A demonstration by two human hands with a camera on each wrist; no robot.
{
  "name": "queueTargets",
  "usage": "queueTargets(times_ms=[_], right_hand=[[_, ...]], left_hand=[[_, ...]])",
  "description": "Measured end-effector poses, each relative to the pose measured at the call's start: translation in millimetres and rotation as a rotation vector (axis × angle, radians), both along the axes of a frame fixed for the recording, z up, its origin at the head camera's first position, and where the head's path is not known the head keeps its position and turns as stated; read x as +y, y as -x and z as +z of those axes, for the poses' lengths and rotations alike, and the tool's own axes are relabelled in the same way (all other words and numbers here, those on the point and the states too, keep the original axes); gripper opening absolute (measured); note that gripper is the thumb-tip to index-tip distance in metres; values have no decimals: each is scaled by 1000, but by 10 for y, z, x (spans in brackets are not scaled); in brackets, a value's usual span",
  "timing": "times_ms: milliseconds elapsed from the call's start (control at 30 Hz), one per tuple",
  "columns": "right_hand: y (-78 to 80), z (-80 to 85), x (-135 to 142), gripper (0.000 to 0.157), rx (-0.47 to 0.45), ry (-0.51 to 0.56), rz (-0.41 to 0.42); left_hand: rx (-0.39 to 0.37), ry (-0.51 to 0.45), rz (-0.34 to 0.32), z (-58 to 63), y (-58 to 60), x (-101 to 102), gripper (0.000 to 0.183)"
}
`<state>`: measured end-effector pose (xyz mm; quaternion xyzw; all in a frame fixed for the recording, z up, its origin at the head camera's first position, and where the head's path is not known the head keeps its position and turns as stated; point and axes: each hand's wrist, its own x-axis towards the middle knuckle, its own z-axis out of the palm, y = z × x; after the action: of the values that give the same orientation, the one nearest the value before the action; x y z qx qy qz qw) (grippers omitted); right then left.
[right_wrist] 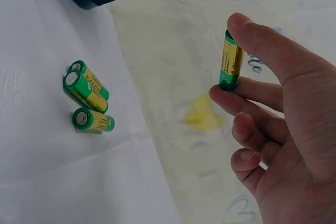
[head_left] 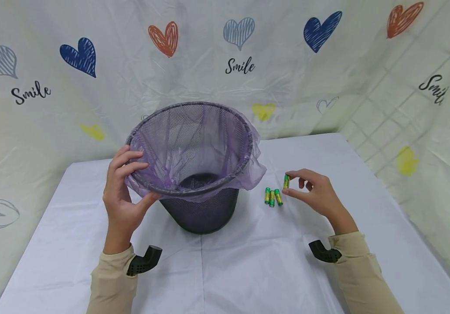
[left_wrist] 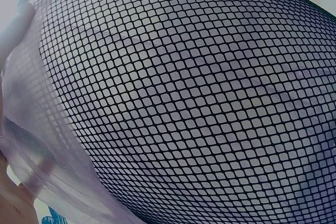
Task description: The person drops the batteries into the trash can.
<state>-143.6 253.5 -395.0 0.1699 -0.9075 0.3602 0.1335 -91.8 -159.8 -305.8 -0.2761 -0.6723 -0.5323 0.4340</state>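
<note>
A dark mesh wastebasket (head_left: 205,213) lined with a thin purple bag (head_left: 254,172) stands on the table. My left hand (head_left: 123,196) grips its rim at the left, fingers over the inside and thumb along the front edge. In the left wrist view the mesh wall (left_wrist: 184,98) fills most of the frame. To the right, my right hand (head_left: 315,192) pinches a green and yellow battery (right_wrist: 231,61) by its two ends between thumb and fingertip, raised above the table. Three similar batteries (head_left: 272,198) lie close together between the wastebasket and that hand.
White cloth covers the table (head_left: 240,270). A pale curtain (head_left: 201,78) printed with hearts and "Smile" hangs behind and along the sides. Black curved mounts (head_left: 144,260) sit at both wrists over the beige sleeves.
</note>
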Motion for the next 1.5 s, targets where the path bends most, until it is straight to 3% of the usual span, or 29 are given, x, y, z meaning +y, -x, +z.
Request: queueTargets(times_ms=[800, 1233, 1500], right_hand=[[-115, 267, -120, 46, 154, 72, 67], [-350, 708, -374, 43, 230, 114, 100], [-378, 784, -411, 45, 246, 115, 84]], left_hand=[[-6, -8, -9, -5, -14, 1, 67], [-7, -9, -11, 7, -12, 7, 67], [-4, -13, -10, 9, -13, 13, 67]])
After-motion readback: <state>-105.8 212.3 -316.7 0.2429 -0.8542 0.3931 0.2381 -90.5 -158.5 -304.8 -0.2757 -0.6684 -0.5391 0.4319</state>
